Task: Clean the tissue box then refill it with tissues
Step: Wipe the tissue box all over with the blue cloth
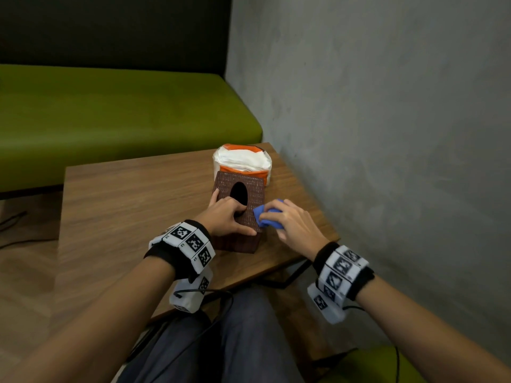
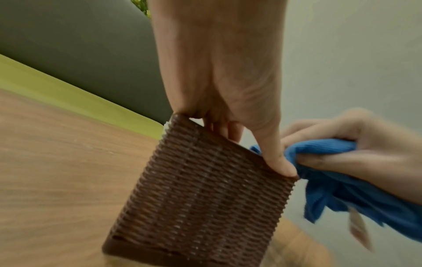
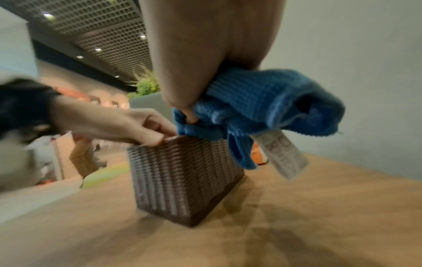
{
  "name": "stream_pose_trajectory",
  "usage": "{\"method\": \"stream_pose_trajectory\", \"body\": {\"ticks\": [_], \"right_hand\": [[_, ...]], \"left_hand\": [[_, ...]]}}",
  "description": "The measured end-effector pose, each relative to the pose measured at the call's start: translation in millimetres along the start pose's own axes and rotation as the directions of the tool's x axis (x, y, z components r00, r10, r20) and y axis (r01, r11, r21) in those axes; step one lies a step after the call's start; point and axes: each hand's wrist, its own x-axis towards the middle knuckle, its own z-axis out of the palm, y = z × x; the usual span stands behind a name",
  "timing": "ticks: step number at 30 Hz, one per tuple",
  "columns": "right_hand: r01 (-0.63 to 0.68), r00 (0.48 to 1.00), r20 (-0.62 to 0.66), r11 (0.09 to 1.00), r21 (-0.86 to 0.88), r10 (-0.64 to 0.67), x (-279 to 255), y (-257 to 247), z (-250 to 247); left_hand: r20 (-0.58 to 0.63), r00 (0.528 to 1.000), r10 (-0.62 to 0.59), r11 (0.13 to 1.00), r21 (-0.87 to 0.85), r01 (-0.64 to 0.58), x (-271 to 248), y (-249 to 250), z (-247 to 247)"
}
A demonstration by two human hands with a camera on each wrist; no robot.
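Note:
A brown woven tissue box with a dark oval opening on top stands on the wooden table. My left hand grips the box from above, thumb along its near top edge and a finger hooked into the opening. My right hand holds a bunched blue cloth against the box's right top edge. Behind the box sits an orange pack of white tissues.
A grey wall runs close along the table's right side. A green bench seat lies beyond the table's far edge. The table's near edge is just in front of my knees. A white tag hangs from the cloth.

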Motion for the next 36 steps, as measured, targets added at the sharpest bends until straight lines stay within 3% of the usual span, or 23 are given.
{"method": "stream_pose_trajectory", "body": {"ticks": [2,6,7,9,11,12,15,17,20,23,25,28,30,33,36], "right_hand": [[0.031,1.000,-0.007,0.999,0.013,-0.031,-7,2,0],[-0.156,0.978,-0.132,0.985,0.069,0.164,13,6,20],[-0.226,0.947,-0.188,0.956,0.189,0.261,18,1,29],[-0.298,0.831,-0.258,0.786,0.542,0.493,20,-14,48],[-0.263,0.709,-0.265,0.593,0.761,0.654,16,-28,57],[-0.221,0.702,-0.271,0.564,0.796,0.658,13,-33,57],[-0.032,0.857,-0.346,0.708,0.705,0.383,1,-48,42],[0.015,0.901,-0.335,0.754,0.657,0.275,6,-34,34],[-0.085,0.871,-0.308,0.734,0.674,0.383,34,6,17],[-0.051,0.903,-0.307,0.783,0.620,0.301,32,0,8],[0.040,0.937,-0.296,0.786,0.617,0.185,11,-29,15],[0.098,0.931,-0.344,0.822,0.561,0.124,-2,-34,20],[0.017,0.911,-0.347,0.822,0.569,0.221,13,-6,16],[-0.150,0.873,-0.246,0.712,0.686,0.421,35,31,-3],[-0.196,0.889,-0.203,0.743,0.639,0.410,36,34,-14]], "left_hand": [[0.009,1.000,0.007,1.000,-0.002,-0.007,-1,0,0],[-0.038,0.999,-0.008,1.000,-0.008,0.007,0,-2,3],[-0.057,0.998,-0.023,1.000,-0.003,0.023,0,-1,5],[-0.112,0.993,-0.047,0.998,0.036,0.051,-3,6,12],[-0.204,0.978,-0.052,0.999,-0.004,0.052,-5,10,16],[-0.229,0.970,-0.078,0.994,-0.088,0.059,-6,8,14],[-0.300,0.937,-0.180,0.906,-0.421,0.039,-3,-9,3],[-0.279,0.945,-0.170,0.798,-0.602,-0.034,-7,-12,-1],[-0.210,0.974,-0.082,0.661,-0.743,-0.104,-22,4,-4],[-0.266,0.957,-0.118,0.584,-0.798,-0.150,-20,9,-6],[-0.275,0.952,-0.135,0.573,-0.805,-0.152,-17,6,-7],[-0.247,0.967,-0.070,0.585,-0.795,-0.161,-17,2,-6],[-0.180,0.983,-0.028,0.577,-0.806,-0.131,-20,-1,-5],[-0.114,0.992,0.054,0.617,-0.777,-0.123,-24,-1,-12],[-0.064,0.995,0.071,0.643,-0.760,-0.095,-16,2,-19]]}}
